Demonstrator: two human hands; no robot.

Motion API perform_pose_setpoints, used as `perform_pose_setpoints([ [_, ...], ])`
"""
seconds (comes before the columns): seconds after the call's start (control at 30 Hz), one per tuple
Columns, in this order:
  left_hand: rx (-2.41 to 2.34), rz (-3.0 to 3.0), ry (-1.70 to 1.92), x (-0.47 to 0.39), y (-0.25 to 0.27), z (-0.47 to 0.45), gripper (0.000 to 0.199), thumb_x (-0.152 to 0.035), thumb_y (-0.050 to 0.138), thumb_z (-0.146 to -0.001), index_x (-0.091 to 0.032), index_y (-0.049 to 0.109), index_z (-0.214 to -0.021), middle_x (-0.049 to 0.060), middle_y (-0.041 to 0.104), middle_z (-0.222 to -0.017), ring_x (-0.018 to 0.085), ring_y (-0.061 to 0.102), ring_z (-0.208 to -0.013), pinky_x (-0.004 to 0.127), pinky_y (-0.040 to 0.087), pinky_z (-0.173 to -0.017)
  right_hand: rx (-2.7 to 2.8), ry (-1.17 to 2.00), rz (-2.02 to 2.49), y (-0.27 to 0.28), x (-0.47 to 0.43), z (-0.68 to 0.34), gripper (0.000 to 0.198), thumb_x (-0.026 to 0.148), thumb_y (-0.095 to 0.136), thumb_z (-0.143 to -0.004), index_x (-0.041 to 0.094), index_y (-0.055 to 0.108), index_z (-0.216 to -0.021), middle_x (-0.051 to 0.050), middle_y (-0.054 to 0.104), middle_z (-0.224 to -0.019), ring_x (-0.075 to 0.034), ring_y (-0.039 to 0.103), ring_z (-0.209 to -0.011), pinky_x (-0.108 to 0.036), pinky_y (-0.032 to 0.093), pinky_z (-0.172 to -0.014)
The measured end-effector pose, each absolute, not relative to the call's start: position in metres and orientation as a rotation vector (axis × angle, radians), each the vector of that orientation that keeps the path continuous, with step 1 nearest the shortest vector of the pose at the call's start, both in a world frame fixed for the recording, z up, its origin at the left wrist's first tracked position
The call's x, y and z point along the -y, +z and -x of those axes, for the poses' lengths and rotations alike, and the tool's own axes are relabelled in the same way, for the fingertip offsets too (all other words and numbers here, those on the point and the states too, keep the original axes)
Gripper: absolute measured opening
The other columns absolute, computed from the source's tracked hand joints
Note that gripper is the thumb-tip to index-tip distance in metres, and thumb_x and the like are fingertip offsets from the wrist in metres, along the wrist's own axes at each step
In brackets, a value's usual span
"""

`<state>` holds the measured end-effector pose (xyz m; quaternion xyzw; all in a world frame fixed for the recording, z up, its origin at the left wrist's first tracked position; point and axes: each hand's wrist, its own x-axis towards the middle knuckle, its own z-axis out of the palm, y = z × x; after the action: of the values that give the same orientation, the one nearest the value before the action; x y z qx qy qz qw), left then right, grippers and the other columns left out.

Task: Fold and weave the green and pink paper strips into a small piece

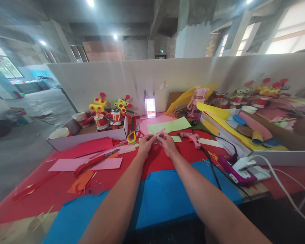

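Observation:
My left hand (145, 145) and my right hand (168, 144) meet over the red-covered table, thumbs and fingertips pinched close together. Between them a small pink paper strip (161, 131) sticks up; the fingers hide its lower part. Just behind the hands lies a light green paper sheet (170, 126). Scissors with yellow handles (131, 137) rest to the left of my left hand. On the right, a pink hot glue gun (194, 139) lies on its side with a black cord.
A red utility knife (90, 165) lies across pink paper (63, 165). Paper-cup robot figures (101, 118) stand in a box at left. A purple power strip (237, 171) with cords sits at right, beside a box of scraps (289, 155). Blue paper (165, 200) covers the front edge.

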<state>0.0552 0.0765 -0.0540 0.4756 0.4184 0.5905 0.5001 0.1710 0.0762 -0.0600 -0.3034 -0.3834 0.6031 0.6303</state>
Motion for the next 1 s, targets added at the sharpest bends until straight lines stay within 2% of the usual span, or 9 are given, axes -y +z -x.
perform_pose_setpoints([
  [0.27,-1.000,-1.151,1.465,-0.0789,-0.0571,-0.0540,0.030,-0.036,0.081,-0.058,-0.017,0.062,-0.071,-0.001,0.064,-0.061,0.014,0.060,-0.059,0.024,0.045,-0.057,0.890,1.329,0.734,-0.0589,-0.0739,-0.1671,0.032,0.038,0.082,-0.056,0.019,0.065,-0.076,0.001,0.069,-0.074,-0.018,0.067,-0.072,-0.032,0.056,-0.069],
  [0.5,-0.980,-1.161,1.502,-0.0763,-0.0532,-0.0548,0.023,-0.032,0.077,-0.059,-0.017,0.061,-0.067,-0.003,0.059,-0.057,0.011,0.053,-0.054,0.022,0.041,-0.054,0.902,1.303,0.766,-0.0626,-0.0762,-0.1686,0.036,0.043,0.083,-0.054,0.018,0.063,-0.070,0.000,0.068,-0.068,-0.017,0.067,-0.062,-0.032,0.055,-0.063],
  [0.73,-0.927,-1.120,1.481,-0.0767,-0.0525,-0.0534,0.022,-0.031,0.076,-0.060,-0.018,0.059,-0.063,-0.004,0.057,-0.057,0.011,0.052,-0.055,0.023,0.041,-0.055,0.853,1.329,0.724,-0.0608,-0.0758,-0.1657,0.039,0.047,0.082,-0.055,0.017,0.066,-0.076,0.001,0.068,-0.063,-0.018,0.065,-0.056,-0.032,0.055,-0.059],
  [1.0,-0.922,-1.100,1.496,-0.0772,-0.0524,-0.0532,0.025,-0.033,0.078,-0.058,-0.018,0.059,-0.065,-0.003,0.058,-0.059,0.011,0.053,-0.056,0.023,0.043,-0.057,0.893,1.341,0.748,-0.0572,-0.0736,-0.1679,0.036,0.038,0.084,-0.051,0.018,0.063,-0.072,0.001,0.069,-0.068,-0.016,0.065,-0.057,-0.031,0.056,-0.062],
])
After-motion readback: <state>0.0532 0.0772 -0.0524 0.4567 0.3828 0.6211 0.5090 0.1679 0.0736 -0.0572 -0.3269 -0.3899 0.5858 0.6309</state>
